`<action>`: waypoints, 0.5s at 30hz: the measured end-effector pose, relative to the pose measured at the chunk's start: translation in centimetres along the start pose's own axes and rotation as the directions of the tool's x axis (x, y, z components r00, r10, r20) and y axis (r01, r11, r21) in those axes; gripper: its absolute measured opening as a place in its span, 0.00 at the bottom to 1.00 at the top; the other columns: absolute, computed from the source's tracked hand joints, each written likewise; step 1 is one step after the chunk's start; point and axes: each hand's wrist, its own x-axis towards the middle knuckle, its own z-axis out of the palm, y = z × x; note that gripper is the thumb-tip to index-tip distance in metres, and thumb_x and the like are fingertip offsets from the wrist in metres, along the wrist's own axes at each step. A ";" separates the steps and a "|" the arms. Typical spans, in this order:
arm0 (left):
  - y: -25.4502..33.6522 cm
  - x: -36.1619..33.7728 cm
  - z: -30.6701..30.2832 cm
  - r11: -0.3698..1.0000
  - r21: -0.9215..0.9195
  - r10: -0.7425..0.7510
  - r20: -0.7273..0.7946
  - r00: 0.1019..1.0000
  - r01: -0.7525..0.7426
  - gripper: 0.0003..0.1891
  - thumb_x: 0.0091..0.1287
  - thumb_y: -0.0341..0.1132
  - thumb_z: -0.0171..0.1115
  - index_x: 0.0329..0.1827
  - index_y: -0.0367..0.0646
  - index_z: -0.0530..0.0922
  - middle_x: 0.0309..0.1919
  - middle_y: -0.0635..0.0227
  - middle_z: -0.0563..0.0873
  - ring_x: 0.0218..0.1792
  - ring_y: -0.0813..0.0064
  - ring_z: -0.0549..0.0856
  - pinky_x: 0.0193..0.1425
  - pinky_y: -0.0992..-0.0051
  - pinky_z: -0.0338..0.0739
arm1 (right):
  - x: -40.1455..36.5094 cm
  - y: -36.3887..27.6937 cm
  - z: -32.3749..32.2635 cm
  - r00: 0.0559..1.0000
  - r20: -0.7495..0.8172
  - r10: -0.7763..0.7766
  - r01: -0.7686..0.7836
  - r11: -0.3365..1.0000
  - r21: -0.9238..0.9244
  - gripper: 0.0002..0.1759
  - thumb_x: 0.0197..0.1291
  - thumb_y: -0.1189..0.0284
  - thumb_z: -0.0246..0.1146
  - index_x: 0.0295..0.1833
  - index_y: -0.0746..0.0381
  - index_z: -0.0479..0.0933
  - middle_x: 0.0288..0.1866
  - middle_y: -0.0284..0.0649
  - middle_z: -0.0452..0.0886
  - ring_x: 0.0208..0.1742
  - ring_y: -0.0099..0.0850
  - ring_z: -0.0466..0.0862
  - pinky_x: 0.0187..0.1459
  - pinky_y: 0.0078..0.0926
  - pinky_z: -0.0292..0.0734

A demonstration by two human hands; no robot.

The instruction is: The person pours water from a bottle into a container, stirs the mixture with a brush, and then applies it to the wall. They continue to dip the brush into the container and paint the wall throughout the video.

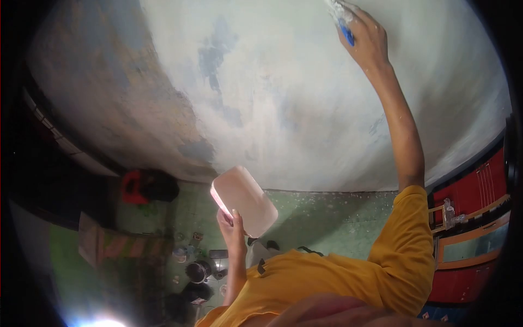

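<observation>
My right hand reaches up to the wall at the top of the view, closed around a tool with a blue handle that looks like a putty knife. White paste is smeared over the tool and my fingers; its blade end runs out of view at the top. Lower down, my left hand grips a shallow, pale rectangular plastic tub by its near edge, thumb on the upper side. The tub is tilted in front of my body. Whitish coating covers much of the wall, with grey and brownish patches at the left.
White specks dot the green floor along the wall's foot. A dark bucket and several small items stand lower left, near a red and black object. Red and wooden furniture lines the right side. A bright light glares bottom left.
</observation>
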 end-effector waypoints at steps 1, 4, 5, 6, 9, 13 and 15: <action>0.1 0.0 0.0 1.000 -0.006 0.012 -0.010 1.000 -0.013 0.32 0.69 0.54 0.57 0.62 0.34 0.64 0.47 0.66 0.75 0.44 0.83 0.75 0.40 0.83 0.72 | -0.4 -0.5 0.1 0.999 0.033 0.029 -0.028 0.999 -0.037 0.05 0.54 0.72 0.63 0.35 0.61 0.81 0.43 0.44 0.82 0.43 0.45 0.82 0.44 0.39 0.78; 0.3 0.1 0.3 0.999 -0.015 0.031 -0.038 0.999 -0.032 0.33 0.69 0.54 0.57 0.63 0.34 0.63 0.46 0.67 0.75 0.44 0.83 0.75 0.38 0.83 0.72 | -8.8 -4.8 5.5 0.974 0.199 -0.108 0.146 0.971 -0.190 0.16 0.46 0.74 0.61 0.44 0.63 0.81 0.48 0.42 0.80 0.41 0.36 0.82 0.39 0.35 0.79; 0.3 0.1 0.2 1.000 -0.009 0.026 -0.046 0.999 -0.027 0.33 0.69 0.54 0.57 0.64 0.34 0.62 0.46 0.67 0.75 0.44 0.83 0.75 0.37 0.83 0.72 | -12.3 -6.2 7.1 0.953 0.267 -0.144 0.180 0.977 -0.116 0.21 0.50 0.74 0.60 0.53 0.64 0.79 0.51 0.42 0.80 0.46 0.35 0.84 0.40 0.31 0.83; 0.4 0.3 0.2 1.000 -0.007 0.026 -0.053 0.998 -0.027 0.33 0.69 0.54 0.57 0.64 0.34 0.62 0.46 0.67 0.75 0.44 0.83 0.75 0.37 0.83 0.72 | -15.4 -7.8 8.1 0.942 0.294 -0.162 0.166 0.986 0.012 0.21 0.51 0.74 0.60 0.53 0.65 0.79 0.51 0.44 0.80 0.48 0.37 0.83 0.41 0.31 0.82; 2.4 -0.4 -0.9 0.993 -0.076 -0.083 0.047 0.995 0.087 0.33 0.70 0.46 0.59 0.67 0.30 0.58 0.45 0.67 0.73 0.43 0.83 0.73 0.43 0.83 0.71 | -19.5 -11.2 7.2 0.791 0.587 -0.174 0.025 0.967 0.254 0.23 0.51 0.76 0.59 0.55 0.65 0.77 0.51 0.45 0.79 0.47 0.38 0.83 0.44 0.33 0.82; 2.1 0.6 -1.9 0.997 -0.053 -0.059 0.035 0.998 0.061 0.33 0.69 0.46 0.59 0.66 0.30 0.59 0.43 0.68 0.72 0.41 0.84 0.72 0.41 0.83 0.70 | -15.5 -9.2 6.6 0.922 0.322 -0.216 0.084 0.922 0.379 0.27 0.51 0.76 0.58 0.61 0.55 0.75 0.47 0.44 0.81 0.47 0.37 0.83 0.44 0.36 0.81; 2.9 1.1 -2.0 0.996 -0.057 -0.067 0.070 0.995 0.071 0.32 0.69 0.45 0.60 0.66 0.30 0.59 0.43 0.68 0.72 0.41 0.84 0.72 0.42 0.83 0.70 | -7.6 -7.2 2.8 0.843 0.538 -0.010 -0.065 0.990 0.122 0.24 0.54 0.73 0.59 0.59 0.49 0.76 0.46 0.41 0.83 0.48 0.37 0.83 0.46 0.37 0.80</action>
